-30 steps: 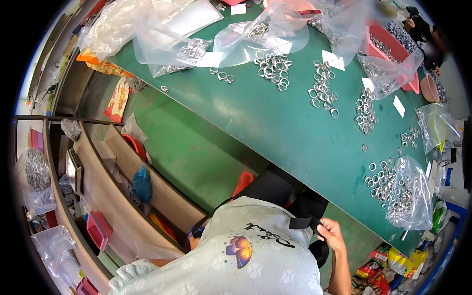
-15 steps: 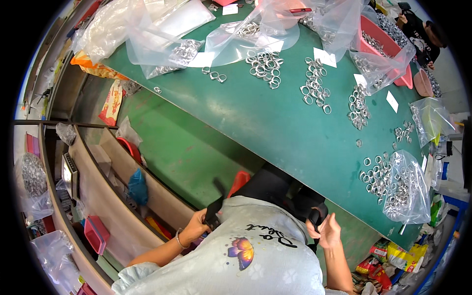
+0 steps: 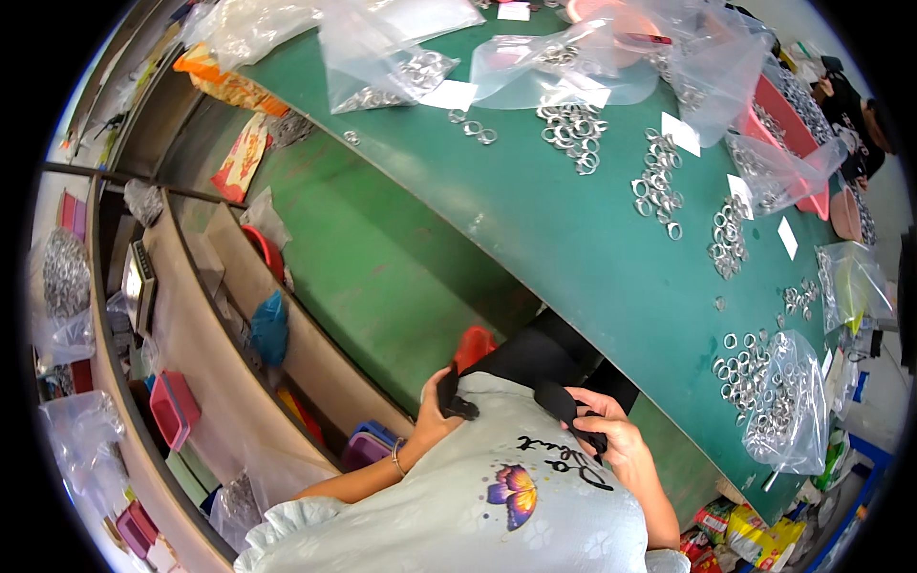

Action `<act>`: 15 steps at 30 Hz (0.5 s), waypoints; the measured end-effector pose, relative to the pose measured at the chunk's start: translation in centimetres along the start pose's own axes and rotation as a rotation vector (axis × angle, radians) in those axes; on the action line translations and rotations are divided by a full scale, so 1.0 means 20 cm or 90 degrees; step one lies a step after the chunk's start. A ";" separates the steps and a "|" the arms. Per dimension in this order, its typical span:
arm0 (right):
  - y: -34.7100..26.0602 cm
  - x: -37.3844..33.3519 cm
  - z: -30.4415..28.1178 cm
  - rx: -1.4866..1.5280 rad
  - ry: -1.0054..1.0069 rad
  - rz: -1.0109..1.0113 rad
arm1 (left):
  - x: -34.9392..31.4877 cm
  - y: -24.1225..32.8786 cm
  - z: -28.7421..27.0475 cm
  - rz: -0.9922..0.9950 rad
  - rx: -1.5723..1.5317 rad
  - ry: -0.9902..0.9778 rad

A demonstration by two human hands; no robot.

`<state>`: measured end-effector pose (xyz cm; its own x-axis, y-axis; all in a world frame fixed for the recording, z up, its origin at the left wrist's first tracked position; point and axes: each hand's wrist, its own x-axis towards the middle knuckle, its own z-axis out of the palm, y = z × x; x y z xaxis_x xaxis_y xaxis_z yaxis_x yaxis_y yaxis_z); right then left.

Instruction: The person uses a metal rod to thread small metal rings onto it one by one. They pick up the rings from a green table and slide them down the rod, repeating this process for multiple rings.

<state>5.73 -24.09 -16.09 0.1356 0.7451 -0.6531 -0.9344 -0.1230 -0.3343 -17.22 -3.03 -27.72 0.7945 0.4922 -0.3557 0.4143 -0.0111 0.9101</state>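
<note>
At my waist, my left hand (image 3: pixel 434 416) is closed around one end of a black strap (image 3: pixel 453 393); a dark piece like a buckle shows beside its fingers. My right hand (image 3: pixel 609 430) grips another black strap end (image 3: pixel 556 401), which loops over its fingers. The two ends are apart, in front of my light shirt. Further off on the green table (image 3: pixel 458 181) lie piles of metal rings (image 3: pixel 659 181), out of reach of both hands. Nearest my right hand is a clear bag of rings (image 3: pixel 798 406) at the table's right end.
Shelves with a pink bin (image 3: pixel 174 409) and a blue bag (image 3: pixel 269 329) stand on my left. A red stool-like object (image 3: pixel 474 346) is by my legs. Colourful packets (image 3: pixel 759 535) lie at lower right. Another person (image 3: pixel 845 119) is at the far right.
Both hands have moved inward with the strap ends, which are closer together over my front. My view has shifted, so the table's things sit further right.
</note>
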 end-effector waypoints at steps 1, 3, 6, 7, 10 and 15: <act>0.02 0.02 0.00 0.001 -0.005 0.007 | -0.01 0.06 -0.02 -0.056 -0.063 -0.014; 0.04 0.05 0.01 -0.005 -0.017 0.025 | -0.01 0.28 -0.05 -0.163 -0.198 -0.035; 0.04 0.08 0.03 0.007 -0.065 0.038 | -0.02 0.39 -0.09 -0.219 -0.420 0.022; 0.04 0.09 0.04 0.018 -0.084 0.045 | -0.03 0.42 -0.09 -0.239 -0.507 0.044; 0.04 0.10 0.09 -0.036 -0.072 0.080 | -0.07 0.40 -0.09 -0.210 -0.514 0.057; -0.03 0.18 0.27 -0.201 -0.078 0.094 | -0.04 0.42 -0.12 -0.173 -0.617 0.135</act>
<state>4.98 -17.85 -14.52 -0.0510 0.7747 -0.6303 -0.7908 -0.4168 -0.4483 -15.46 -1.56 -19.24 0.5937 0.5175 -0.6162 -0.0430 0.7850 0.6180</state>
